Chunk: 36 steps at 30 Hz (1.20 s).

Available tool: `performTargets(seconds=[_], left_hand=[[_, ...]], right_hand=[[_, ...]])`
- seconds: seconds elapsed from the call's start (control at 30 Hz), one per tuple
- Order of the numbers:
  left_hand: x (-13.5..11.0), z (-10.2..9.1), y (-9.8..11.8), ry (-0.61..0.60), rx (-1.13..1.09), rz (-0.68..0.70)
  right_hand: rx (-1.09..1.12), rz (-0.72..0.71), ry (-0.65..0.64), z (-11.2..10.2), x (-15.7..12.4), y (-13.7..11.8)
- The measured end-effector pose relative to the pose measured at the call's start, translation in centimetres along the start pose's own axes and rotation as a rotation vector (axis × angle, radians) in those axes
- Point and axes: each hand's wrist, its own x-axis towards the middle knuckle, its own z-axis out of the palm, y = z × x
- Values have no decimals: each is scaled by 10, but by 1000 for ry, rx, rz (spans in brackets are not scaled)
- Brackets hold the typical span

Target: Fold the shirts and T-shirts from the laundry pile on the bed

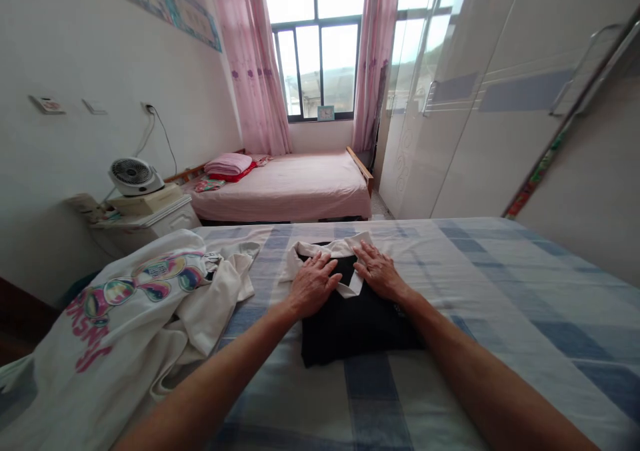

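A black shirt (350,331) with a white collar lies folded into a compact block on the checked bed sheet (500,291). My left hand (313,283) rests flat on its upper left part, beside the collar, with the fingers stretched out. On the upper right, my right hand (379,270) lies palm down with spread fingers, touching the collar's right side. Neither hand grips the cloth. The collar points away from me, and its pointed front tip shows between the hands. My right forearm covers part of the shirt's right edge.
To the left, a white printed T-shirt (195,304) lies loosely crumpled on the bed. Beyond stand a white cabinet (165,221) bearing a fan (135,174), and a second bed with a pink sheet (300,184). Glossy wardrobe doors (460,144) line the right side.
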Motion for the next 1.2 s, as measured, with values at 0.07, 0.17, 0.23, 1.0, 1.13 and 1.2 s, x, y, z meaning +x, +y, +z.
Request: performTargets(seconds=[0.07, 0.17, 0.23, 1.0, 1.13, 1.2], left_hand=[[-21, -8, 15, -11, -40, 88], [-55, -18, 32, -155, -73, 174], [-73, -24, 38, -216, -63, 179], [-95, 2, 14, 280, -154, 158], [-94, 1, 15, 385, -65, 243], [-93, 0, 16, 470, -23, 207]], right_hand=[[8, 20, 100, -5, 0, 1], [27, 34, 71, -15, 1, 2], [45, 20, -11, -24, 0, 2], [2147, 775, 116, -16, -110, -124], [2080, 826, 274, -30, -92, -116], [2088, 777, 296, -52, -82, -102]])
